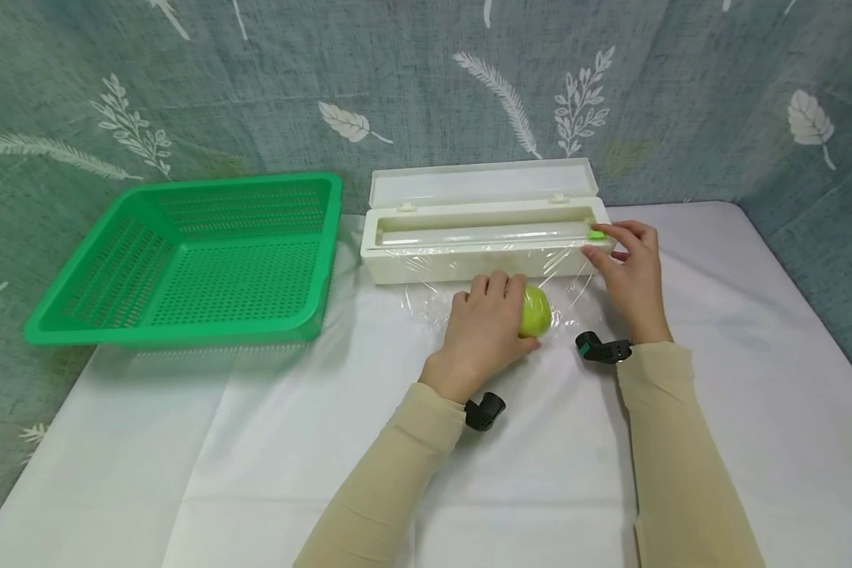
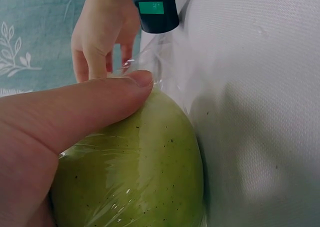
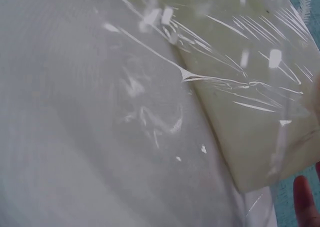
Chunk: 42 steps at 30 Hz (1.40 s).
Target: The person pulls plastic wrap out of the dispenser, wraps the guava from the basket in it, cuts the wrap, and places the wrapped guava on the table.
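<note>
My left hand (image 1: pixel 479 327) grips a green apple (image 1: pixel 536 310), its fingers over the top and its thumb along the near side. Clear cling film (image 2: pixel 120 202) covers the apple, dark-specked in the left wrist view, and stretches back to a white cling film dispenser (image 1: pixel 412 268). The dispenser's lid (image 1: pixel 483 183) stands up at the back, and a film roll (image 1: pixel 483 234) lies inside. At the dispenser's right front corner, my right hand (image 1: pixel 635 276) pinches a small bright-green slide cutter (image 1: pixel 596 234) between index finger and thumb. Creased film crosses the dispenser's front in the right wrist view.
A green perforated plastic basket (image 1: pixel 305 322) stands to the left of the dispenser. A white cloth (image 1: pixel 539 489) covers the table. Behind it hangs a blue-green curtain (image 1: pixel 426 87) with white leaf prints. Both wrists carry small black cameras (image 1: pixel 484 412).
</note>
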Each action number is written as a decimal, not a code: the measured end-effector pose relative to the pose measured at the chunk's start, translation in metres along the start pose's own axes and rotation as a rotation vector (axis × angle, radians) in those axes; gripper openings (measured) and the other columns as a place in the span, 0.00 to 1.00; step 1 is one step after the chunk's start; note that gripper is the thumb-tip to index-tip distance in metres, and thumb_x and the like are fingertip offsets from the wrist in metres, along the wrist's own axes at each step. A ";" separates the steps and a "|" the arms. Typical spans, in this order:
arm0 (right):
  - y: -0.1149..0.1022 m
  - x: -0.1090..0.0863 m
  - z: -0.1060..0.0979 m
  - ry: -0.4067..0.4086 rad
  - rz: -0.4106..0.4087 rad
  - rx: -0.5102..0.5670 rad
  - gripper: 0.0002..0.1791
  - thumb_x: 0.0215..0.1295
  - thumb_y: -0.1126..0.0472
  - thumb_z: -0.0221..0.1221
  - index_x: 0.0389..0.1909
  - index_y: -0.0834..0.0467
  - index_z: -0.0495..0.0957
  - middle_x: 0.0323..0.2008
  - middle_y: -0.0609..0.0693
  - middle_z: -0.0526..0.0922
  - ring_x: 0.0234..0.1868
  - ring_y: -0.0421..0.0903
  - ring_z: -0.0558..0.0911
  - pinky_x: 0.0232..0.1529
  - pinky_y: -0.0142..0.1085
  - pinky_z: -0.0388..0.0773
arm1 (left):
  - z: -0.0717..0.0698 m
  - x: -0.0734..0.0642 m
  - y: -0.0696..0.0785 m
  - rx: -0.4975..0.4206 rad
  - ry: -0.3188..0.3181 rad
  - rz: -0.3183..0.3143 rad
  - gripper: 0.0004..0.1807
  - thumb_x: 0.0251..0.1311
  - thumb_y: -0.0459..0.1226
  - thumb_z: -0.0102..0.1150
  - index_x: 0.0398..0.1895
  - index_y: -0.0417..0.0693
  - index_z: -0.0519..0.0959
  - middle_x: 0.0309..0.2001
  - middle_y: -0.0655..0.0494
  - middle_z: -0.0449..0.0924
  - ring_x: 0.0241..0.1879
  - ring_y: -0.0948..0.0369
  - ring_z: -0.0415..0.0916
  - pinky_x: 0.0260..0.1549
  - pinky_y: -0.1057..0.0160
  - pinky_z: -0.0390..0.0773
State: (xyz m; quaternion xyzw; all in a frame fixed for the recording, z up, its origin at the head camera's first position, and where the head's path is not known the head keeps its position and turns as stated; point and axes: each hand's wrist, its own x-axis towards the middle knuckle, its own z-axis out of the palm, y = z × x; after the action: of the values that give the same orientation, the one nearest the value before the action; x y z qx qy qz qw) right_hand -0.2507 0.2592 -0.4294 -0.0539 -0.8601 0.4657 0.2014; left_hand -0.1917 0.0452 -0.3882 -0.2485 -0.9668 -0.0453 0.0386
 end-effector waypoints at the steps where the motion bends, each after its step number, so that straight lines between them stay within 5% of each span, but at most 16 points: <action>1: 0.000 0.000 0.000 -0.001 -0.006 0.003 0.23 0.55 0.51 0.60 0.51 0.56 0.75 0.55 0.52 0.61 0.55 0.44 0.63 0.50 0.40 0.67 | 0.000 0.000 0.000 -0.001 -0.004 -0.001 0.42 0.40 0.62 0.61 0.55 0.49 0.61 0.46 0.55 0.63 0.45 0.56 0.60 0.34 0.59 0.66; 20: -0.003 0.001 -0.003 -0.104 -0.102 0.007 0.18 0.62 0.59 0.54 0.54 0.51 0.73 0.65 0.46 0.55 0.63 0.42 0.55 0.51 0.43 0.63 | -0.002 0.001 0.002 0.010 0.015 0.006 0.43 0.39 0.62 0.62 0.55 0.49 0.62 0.44 0.55 0.64 0.44 0.56 0.60 0.33 0.59 0.65; 29: -0.009 0.002 -0.003 -0.225 -0.130 -0.031 0.19 0.66 0.59 0.48 0.58 0.52 0.70 0.68 0.49 0.45 0.67 0.48 0.43 0.61 0.52 0.44 | -0.002 0.001 0.001 0.002 0.009 0.003 0.42 0.39 0.62 0.62 0.54 0.48 0.62 0.44 0.55 0.64 0.45 0.56 0.61 0.33 0.58 0.66; 34: -0.021 0.001 -0.006 -0.123 -0.132 -0.120 0.19 0.62 0.59 0.54 0.54 0.55 0.73 0.63 0.52 0.57 0.63 0.49 0.53 0.58 0.49 0.53 | -0.002 0.002 -0.002 -0.007 0.004 -0.001 0.42 0.39 0.62 0.62 0.55 0.49 0.61 0.45 0.54 0.63 0.46 0.55 0.60 0.34 0.57 0.67; 42: -0.036 -0.002 0.001 0.060 -0.238 -0.260 0.10 0.57 0.65 0.57 0.40 0.60 0.81 0.38 0.56 0.77 0.40 0.55 0.69 0.41 0.45 0.62 | -0.002 0.001 -0.003 -0.020 -0.014 -0.002 0.43 0.40 0.62 0.61 0.56 0.50 0.60 0.46 0.55 0.63 0.47 0.55 0.61 0.36 0.57 0.67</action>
State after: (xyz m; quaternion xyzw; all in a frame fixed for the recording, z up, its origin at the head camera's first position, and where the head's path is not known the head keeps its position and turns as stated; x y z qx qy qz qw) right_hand -0.2457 0.2373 -0.4008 0.0085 -0.9070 0.3215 0.2719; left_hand -0.1933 0.0429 -0.3860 -0.2482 -0.9668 -0.0531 0.0291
